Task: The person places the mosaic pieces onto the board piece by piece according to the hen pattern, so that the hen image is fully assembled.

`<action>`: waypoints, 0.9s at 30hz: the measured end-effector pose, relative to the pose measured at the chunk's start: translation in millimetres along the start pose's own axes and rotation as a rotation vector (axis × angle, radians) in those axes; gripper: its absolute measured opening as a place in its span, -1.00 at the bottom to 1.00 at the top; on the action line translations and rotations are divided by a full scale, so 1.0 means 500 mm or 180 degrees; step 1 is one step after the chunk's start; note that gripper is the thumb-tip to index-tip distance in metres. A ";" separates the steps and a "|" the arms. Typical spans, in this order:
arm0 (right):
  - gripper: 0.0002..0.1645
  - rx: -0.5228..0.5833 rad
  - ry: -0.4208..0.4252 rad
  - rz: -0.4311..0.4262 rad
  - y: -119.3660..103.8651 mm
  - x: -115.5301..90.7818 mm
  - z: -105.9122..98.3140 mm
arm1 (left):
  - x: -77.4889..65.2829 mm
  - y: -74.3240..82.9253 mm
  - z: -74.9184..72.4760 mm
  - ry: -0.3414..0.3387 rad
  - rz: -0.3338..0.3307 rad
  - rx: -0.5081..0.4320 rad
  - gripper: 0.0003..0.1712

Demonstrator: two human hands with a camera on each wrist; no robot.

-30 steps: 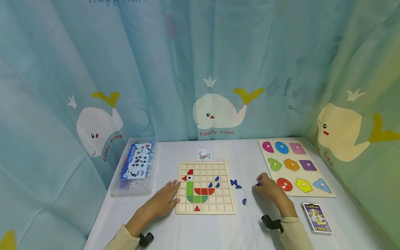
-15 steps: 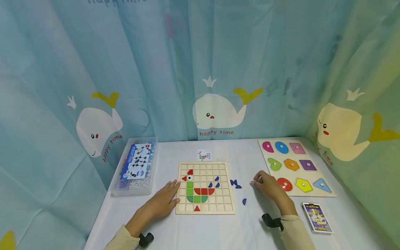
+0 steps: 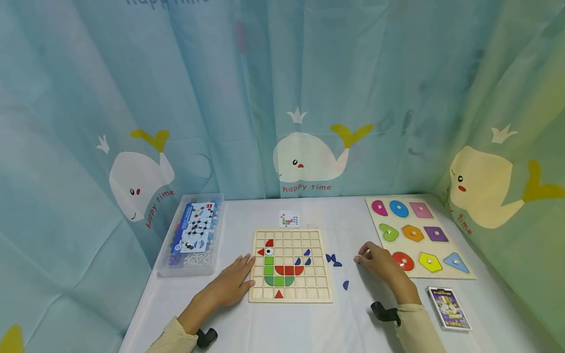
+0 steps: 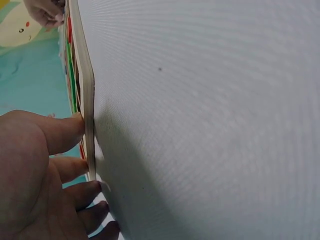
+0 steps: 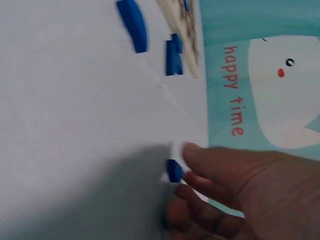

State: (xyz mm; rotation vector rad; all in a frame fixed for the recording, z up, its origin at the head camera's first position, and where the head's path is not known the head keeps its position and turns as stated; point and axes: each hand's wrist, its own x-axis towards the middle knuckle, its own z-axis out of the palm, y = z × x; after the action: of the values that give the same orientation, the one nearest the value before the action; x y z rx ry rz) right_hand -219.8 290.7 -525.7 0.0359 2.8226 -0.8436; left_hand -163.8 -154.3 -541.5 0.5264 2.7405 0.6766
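My left hand [image 3: 230,281] rests at the left edge of a wooden grid board [image 3: 313,291], its thumb and fingertips touching the rim. Red, green and blue pieces form a bird on the board. To the right of the board, my right hand [image 3: 379,264] is low over the table with curled fingers. In the right wrist view, its thumb and forefinger pinch a small blue piece [image 5: 174,171]; the head view hides this piece. Loose blue pieces [image 3: 334,260] lie by the board's right edge, and a blue half-round piece [image 3: 346,285] lies nearer me.
A small picture card [image 3: 289,219] lies behind the board. On the left is a clear box [image 3: 198,260] of small parts. A shape puzzle [image 3: 417,245] and a card pack [image 3: 448,308] are on the right. A curtain [image 3: 247,98] stands behind the table.
My right hand has shifted slightly left, and the blue piece seen at its fingers is now hidden in the head view. The left hand has stayed on the board's edge.
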 end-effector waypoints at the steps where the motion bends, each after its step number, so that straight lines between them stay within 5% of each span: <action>1: -0.75 -0.0011 -0.0020 -0.0052 -0.001 -0.004 -0.003 | -0.001 0.001 -0.002 0.0002 0.0006 -0.0002 -0.22; 12: -0.74 -0.0113 -0.0061 0.0005 -0.004 -0.029 -0.008 | -0.002 0.001 -0.003 0.0012 0.0075 -0.0068 -0.23; 27: -0.76 0.0048 0.0268 -0.0382 -0.048 -0.027 0.051 | -0.002 0.001 -0.003 0.0006 0.0040 -0.0020 -0.22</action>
State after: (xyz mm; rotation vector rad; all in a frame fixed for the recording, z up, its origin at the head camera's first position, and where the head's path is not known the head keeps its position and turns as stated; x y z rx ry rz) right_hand -204.0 256.8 -530.9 -0.0994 2.9219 -0.9090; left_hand -163.4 -154.6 -539.7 0.5421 2.7381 0.6889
